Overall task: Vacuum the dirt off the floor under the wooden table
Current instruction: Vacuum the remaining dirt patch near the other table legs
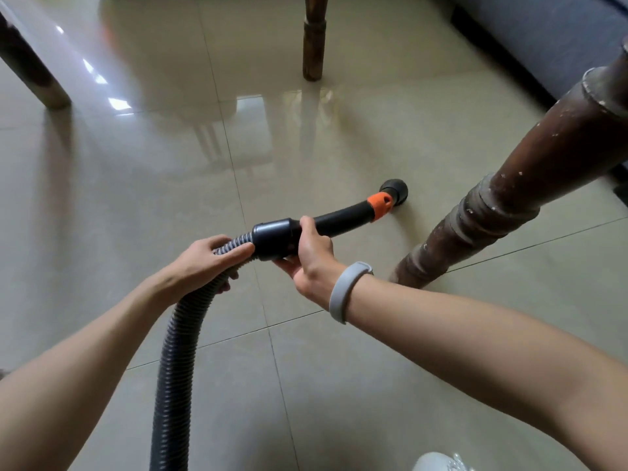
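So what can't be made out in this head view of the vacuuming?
- Dirt on the floor: none visible; glare and reflections mask the tiles.
- Nozzle mouth: faces away, so floor contact is unclear.
- Table top: cut off by the upper edge; only legs show.
- Vacuum body: the hose leaves the bottom edge.
- Left hand fingertips: hidden behind the hose.

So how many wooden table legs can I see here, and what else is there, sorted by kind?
Wooden table legs: 3, near right, far middle, far left
Vacuum hose: 1
Vacuum wand with orange collar: 1
Hands: 2, left hand on the hose, right hand on the wand
Grey wristband: 1
Total: 8
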The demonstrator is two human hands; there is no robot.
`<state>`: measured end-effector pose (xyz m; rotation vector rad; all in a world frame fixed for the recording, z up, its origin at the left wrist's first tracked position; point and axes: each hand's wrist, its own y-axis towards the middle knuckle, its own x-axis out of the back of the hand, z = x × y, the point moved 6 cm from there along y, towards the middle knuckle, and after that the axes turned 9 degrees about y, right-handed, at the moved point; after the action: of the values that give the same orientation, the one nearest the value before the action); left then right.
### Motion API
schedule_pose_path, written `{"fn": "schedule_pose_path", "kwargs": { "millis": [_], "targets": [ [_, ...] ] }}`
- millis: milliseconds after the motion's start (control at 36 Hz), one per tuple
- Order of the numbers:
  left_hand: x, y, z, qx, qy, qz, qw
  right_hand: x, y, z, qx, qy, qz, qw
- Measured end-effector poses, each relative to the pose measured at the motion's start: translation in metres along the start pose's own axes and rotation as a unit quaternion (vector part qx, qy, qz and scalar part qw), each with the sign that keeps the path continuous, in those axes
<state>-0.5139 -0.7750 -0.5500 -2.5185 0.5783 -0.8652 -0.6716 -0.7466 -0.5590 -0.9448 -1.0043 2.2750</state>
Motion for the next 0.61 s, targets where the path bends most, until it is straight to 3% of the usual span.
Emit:
{"fn": "schedule_pose_path", "kwargs": {
  "millis": [83,167,361,611],
  "targets": [
    [-0.012,-0.014,0.005,0.019,0.001,0.050,0.999,0.008,-0.005,-0.009,-0.007,-0.039,-0.007,0.999],
    [-0.023,-0.024,0.007,0.027,-0.021,0.080,0.996,0.007,0.000,0.014,0.046,-0.079,-0.037,0.995],
    [-0.026,-0.035,-0.001,0.001,-0.014,0.124,0.992,0.021,-0.003,0.071,0.129,-0.037,-0.144,0.980],
    [-0.050,-0.039,-0.011,0.000,0.041,0.172,0.984,0.048,-0.018,0.024,0.086,-0.061,-0.178,0.978]
  ]
}}
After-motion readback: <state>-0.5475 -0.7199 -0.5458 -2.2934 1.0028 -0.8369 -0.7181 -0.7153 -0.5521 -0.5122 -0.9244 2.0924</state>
